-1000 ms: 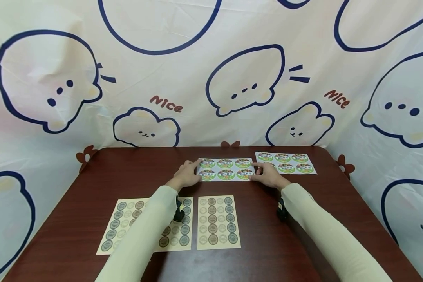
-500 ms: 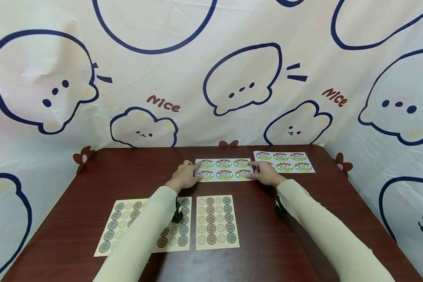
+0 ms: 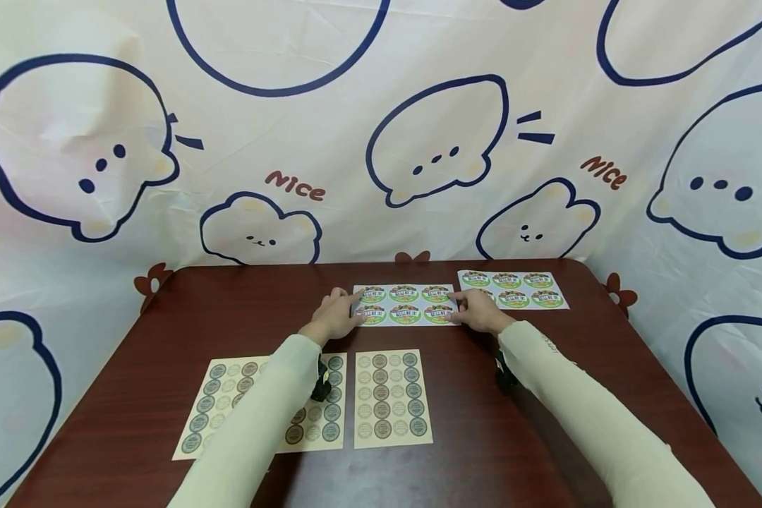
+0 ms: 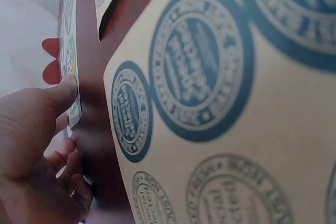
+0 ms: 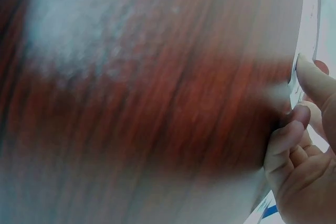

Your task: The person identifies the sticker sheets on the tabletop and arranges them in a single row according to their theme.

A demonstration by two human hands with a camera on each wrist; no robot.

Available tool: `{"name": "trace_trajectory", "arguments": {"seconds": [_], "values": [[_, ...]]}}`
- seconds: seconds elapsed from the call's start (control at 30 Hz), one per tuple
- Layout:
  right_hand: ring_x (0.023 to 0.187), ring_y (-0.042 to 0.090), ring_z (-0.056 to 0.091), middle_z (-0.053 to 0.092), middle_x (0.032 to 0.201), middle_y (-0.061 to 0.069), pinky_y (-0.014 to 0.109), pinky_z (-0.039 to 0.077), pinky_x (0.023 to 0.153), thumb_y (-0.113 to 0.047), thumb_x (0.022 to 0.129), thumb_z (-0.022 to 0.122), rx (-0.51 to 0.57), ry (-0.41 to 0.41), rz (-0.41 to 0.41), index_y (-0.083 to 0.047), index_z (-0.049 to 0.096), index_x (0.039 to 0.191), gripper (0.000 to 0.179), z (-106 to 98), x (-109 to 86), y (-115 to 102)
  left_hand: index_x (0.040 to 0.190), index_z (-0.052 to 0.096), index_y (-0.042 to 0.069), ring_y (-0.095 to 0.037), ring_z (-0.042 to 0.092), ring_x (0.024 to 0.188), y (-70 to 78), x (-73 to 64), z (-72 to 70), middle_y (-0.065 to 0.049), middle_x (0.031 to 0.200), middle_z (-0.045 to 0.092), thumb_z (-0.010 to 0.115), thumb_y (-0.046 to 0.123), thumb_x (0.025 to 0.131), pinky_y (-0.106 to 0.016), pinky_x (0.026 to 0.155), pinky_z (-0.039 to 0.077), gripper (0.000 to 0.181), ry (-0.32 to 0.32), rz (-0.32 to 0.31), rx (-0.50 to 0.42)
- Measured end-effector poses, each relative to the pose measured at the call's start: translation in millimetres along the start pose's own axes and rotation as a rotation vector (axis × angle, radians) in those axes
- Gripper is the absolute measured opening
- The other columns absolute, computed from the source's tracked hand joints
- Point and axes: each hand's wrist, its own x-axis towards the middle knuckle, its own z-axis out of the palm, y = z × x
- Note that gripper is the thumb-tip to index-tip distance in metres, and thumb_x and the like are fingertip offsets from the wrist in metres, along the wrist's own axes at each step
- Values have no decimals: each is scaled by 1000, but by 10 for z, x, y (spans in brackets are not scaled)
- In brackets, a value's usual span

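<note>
A white sheet of oval fruit-pattern stickers (image 3: pixel 404 305) lies near the table's far edge. My left hand (image 3: pixel 334 315) touches its left end, thumb at the near corner and index finger at the far one. At the right end my right hand (image 3: pixel 479 311) does the same. Both index fingertips appear on top of the sheet. In the left wrist view the thumb (image 4: pixel 65 93) rests on the sheet, while the other fingers curl beside its edge. The right wrist view shows the right thumb (image 5: pixel 312 80) on the sheet, with curled fingers near the tabletop.
A second fruit sticker sheet (image 3: pixel 527 290) lies to the right, partly behind my right hand. Nearer me are cream sheets of round stickers: one in the middle (image 3: pixel 393 398), others at left (image 3: pixel 193 416) partly under my left sleeve. A patterned curtain (image 3: pixel 349 233) hangs behind the table.
The head view has shifted slightly. Both hands stay at the two ends of the fruit sticker sheet, with no clear movement of either.
</note>
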Motion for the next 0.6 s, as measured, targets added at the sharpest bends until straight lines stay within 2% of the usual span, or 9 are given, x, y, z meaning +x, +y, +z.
{"name": "trace_trajectory", "arguments": {"seconds": [0.3,0.6], "values": [[62,14,44,51,70,2,26,38,59,-22,95,72,-25,13,18,-2,54,145,56,6,-20,-11,158,37,22,-29,44,114,19,18,37,-19,145,43,63,36,100,-44,92,46,66,4,3,16],[59,14,43,50,67,2,27,37,58,-20,96,70,-24,43,-34,0,56,142,52,31,-34,-19,158,37,21,-29,45,110,45,-14,19,-19,144,47,61,35,101,-45,92,44,63,3,-5,34]]}}
